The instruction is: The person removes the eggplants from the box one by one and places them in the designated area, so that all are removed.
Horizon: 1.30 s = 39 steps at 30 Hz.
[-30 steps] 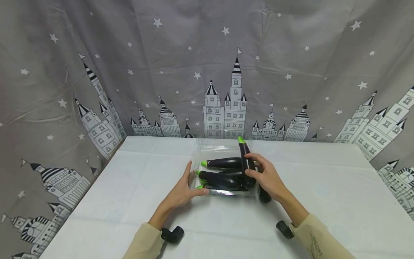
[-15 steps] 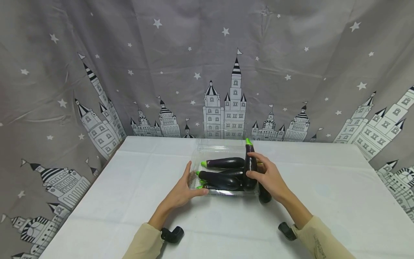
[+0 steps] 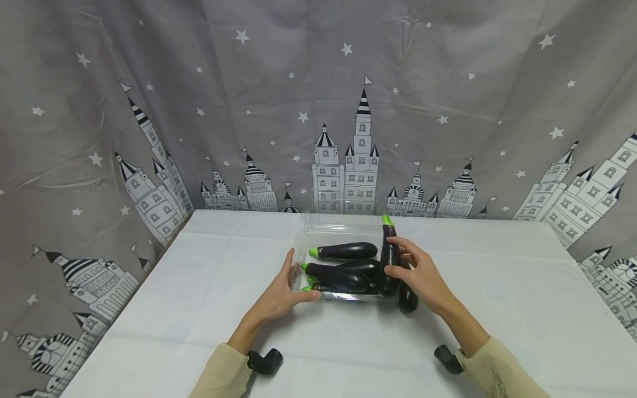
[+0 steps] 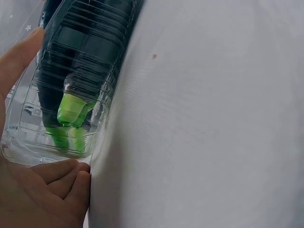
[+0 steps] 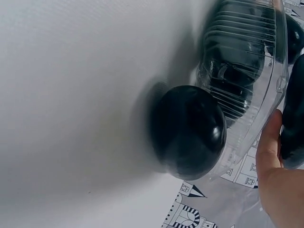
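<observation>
My right hand grips an upright-pointing eggplant, thumb on its near side, over the right edge of a clear plastic clamshell box. In the right wrist view part of that eggplant shows beside my fingers. Several other dark eggplants with green stems lie sideways in the box. Outside it, on the table to the right, rests another eggplant, partly hidden beneath my right hand. My left hand rests against the box's left front corner, fingers and thumb spread straight; green stems show through the plastic there.
The box's transparent lid stands open at the back, near the far table edge. A white cloth covers the table. Behind it hangs a grey curtain with castles and stars. Black wrist devices sit below both hands.
My right hand has moved the gripped eggplant rightward and slightly toward me, from over the box's contents to its right edge. My left hand and the box have stayed put.
</observation>
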{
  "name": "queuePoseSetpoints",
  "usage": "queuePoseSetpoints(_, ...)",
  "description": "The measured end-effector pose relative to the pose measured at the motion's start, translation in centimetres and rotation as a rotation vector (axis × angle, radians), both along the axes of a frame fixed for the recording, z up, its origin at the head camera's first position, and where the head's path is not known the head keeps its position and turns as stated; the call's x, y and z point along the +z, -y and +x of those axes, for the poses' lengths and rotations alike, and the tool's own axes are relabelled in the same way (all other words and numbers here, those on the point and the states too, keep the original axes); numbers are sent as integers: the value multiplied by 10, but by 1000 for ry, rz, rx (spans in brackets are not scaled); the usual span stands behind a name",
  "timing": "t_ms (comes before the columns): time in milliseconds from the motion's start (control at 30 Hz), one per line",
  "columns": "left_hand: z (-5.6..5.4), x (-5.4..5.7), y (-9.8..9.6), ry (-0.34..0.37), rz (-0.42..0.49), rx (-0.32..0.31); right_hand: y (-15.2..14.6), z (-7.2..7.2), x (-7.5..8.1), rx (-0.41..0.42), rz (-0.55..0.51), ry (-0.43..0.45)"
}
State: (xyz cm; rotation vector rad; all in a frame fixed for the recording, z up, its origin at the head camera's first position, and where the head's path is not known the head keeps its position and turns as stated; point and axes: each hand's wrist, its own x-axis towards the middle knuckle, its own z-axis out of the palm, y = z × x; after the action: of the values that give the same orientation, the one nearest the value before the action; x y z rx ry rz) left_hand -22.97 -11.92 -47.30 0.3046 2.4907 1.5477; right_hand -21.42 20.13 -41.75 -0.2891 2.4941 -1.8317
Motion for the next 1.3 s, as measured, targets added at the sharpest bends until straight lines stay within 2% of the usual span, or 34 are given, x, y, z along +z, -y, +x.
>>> queuePoseSetpoints(300,0,1,1,-6,7,-7,-6,5,0,12,-31,13)
queuePoseSetpoints(733,1,2,1,12,-2,14,-18,8,-1,-26,-19,10)
queuePoseSetpoints(933,1,1,1,16,-5,21,-23,10,0,-14,-40,21)
queuePoseSetpoints(1300,0,1,2,9,-20,17,-40,13,-3,-17,35,9)
